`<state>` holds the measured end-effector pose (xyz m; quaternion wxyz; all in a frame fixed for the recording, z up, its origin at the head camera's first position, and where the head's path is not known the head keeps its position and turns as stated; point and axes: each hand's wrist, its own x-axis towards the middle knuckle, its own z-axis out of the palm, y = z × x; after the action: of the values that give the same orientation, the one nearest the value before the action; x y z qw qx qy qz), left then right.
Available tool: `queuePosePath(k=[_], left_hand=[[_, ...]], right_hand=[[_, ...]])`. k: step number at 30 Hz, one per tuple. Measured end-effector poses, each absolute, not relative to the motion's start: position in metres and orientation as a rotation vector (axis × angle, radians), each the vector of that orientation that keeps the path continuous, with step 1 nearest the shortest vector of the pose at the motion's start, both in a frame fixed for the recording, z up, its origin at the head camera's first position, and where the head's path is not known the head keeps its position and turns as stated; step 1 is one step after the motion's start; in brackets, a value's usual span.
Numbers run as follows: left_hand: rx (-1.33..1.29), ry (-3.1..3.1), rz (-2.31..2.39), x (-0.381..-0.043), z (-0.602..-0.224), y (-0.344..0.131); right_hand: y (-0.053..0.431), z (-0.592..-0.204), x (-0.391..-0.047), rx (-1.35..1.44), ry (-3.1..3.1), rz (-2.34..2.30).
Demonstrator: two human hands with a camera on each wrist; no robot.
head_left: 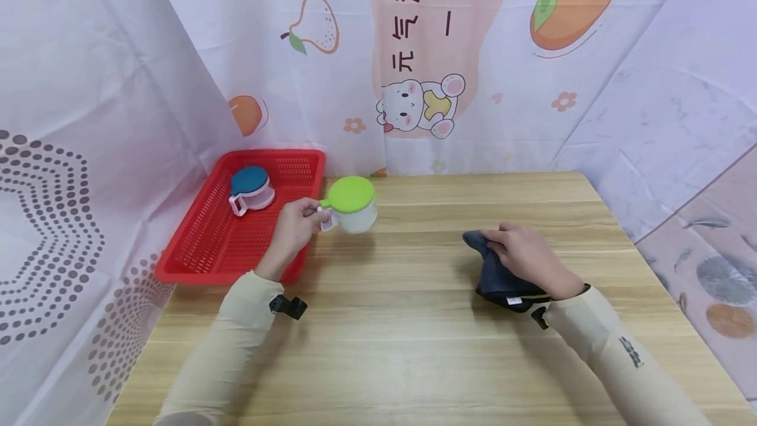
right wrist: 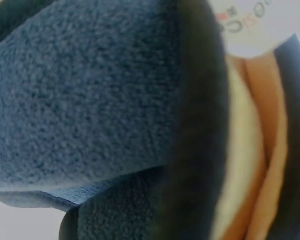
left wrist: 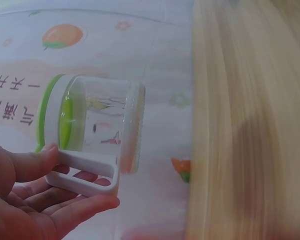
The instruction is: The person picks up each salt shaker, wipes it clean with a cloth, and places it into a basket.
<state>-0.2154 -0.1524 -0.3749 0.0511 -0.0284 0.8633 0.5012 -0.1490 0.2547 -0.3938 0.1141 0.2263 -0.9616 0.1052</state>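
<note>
My left hand (head_left: 296,229) pinches the white handle (left wrist: 85,172) of a clear jar with a green lid (head_left: 351,194). In the left wrist view the jar (left wrist: 102,115) is see-through, with a white collar under the lid, and it is held above the table. My right hand (head_left: 526,256) grips a dark blue cloth (head_left: 495,276) over the table's right part; the cloth hangs folded, with a small white label. Fuzzy blue fabric (right wrist: 85,100) with a dark edge fills most of the right wrist view, and the right fingers are hidden there.
A red plastic basket (head_left: 204,273) stands at the table's back left. Inside it sits a similar jar with a blue lid (head_left: 251,181) and a pink handle. Printed curtains (head_left: 355,71) rise behind and beside the wooden table (head_left: 402,347).
</note>
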Motion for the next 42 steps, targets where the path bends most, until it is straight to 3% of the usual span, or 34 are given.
queuePosePath(k=[19, 42], left_hand=[[-0.274, 2.710, 1.586, -0.230, -0.344, -0.195], [-0.397, 2.710, 1.653, -0.248, -0.356, -0.239]], right_hand=[[0.296, -0.389, -0.148, 0.581, -2.907, 0.157], [0.309, -0.432, -0.155, 0.562, -3.017, 0.050]])
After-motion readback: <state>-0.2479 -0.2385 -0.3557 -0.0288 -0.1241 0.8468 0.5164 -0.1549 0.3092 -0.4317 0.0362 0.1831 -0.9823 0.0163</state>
